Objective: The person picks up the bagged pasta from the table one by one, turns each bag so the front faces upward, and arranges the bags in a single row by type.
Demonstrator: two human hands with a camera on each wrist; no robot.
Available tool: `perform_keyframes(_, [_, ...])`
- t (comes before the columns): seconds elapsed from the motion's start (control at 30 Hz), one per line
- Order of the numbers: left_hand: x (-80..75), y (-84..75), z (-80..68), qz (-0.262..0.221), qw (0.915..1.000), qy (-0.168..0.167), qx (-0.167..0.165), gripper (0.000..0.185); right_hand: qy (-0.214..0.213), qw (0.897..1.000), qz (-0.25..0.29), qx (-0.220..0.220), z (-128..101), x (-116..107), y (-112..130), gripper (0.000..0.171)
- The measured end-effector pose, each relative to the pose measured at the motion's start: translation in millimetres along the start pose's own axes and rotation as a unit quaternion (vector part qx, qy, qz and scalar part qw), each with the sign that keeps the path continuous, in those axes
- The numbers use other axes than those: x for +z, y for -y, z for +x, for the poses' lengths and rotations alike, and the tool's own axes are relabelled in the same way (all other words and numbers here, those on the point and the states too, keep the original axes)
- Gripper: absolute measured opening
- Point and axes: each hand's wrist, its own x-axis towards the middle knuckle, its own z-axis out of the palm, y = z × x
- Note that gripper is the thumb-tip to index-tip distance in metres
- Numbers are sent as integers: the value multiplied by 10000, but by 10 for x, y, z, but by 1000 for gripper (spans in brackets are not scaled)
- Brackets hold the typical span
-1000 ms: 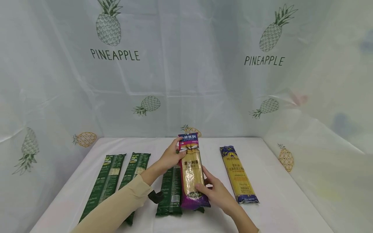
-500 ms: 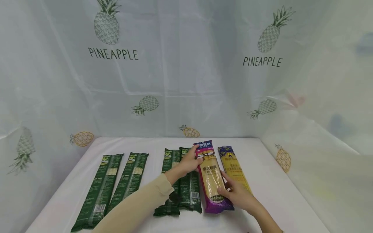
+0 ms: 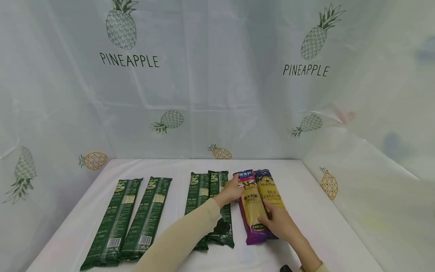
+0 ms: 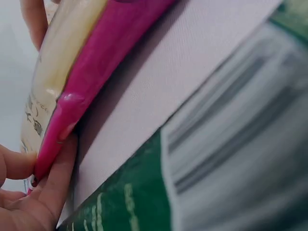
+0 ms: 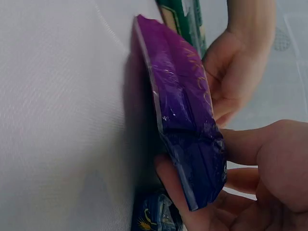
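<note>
A pink-and-purple spaghetti pack (image 3: 253, 207) is held at both ends on the white counter (image 3: 306, 196). Its far end is gripped by the left hand (image 3: 232, 190), fingers (image 4: 53, 183) curled along the pink edge. The near purple end is pinched by the right hand (image 3: 276, 223), thumb on one face and fingers (image 5: 173, 192) on the other. The pack is tipped up on its long edge, squeezed right against a blue-and-yellow pasta pack (image 3: 270, 189) on its right. Two green pasta packs (image 3: 209, 196) are laid just left of it, with two more green packs (image 3: 132, 219) well apart at the far left.
</note>
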Motion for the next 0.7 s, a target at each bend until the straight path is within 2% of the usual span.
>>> perform_keyframes(0.1, [25, -22, 31, 367, 9993, 39, -104, 71, -135, 9995, -286, 20, 40, 35, 1, 70])
perform_keyframes(0.3, [-44, -155, -25, 1357, 9905, -154, 126, 67, -323, 9975, -622, 38, 81, 43, 28, 67])
perform_keyframes(0.4, [-61, -161, -29, 1546, 9875, -225, 227, 65, -394, 9962, -771, -16, 88, 48, 39, 66])
perform_keyframes(0.57, [-7, -64, 86, 1701, 9847, -240, 287, 66, -490, 9934, -1036, -61, 114, 55, 40, 65])
perform_keyframes(0.7, [10, -38, 110, 1810, 9829, -181, 279, 66, -466, 9920, -1173, -93, 120, 60, 41, 62])
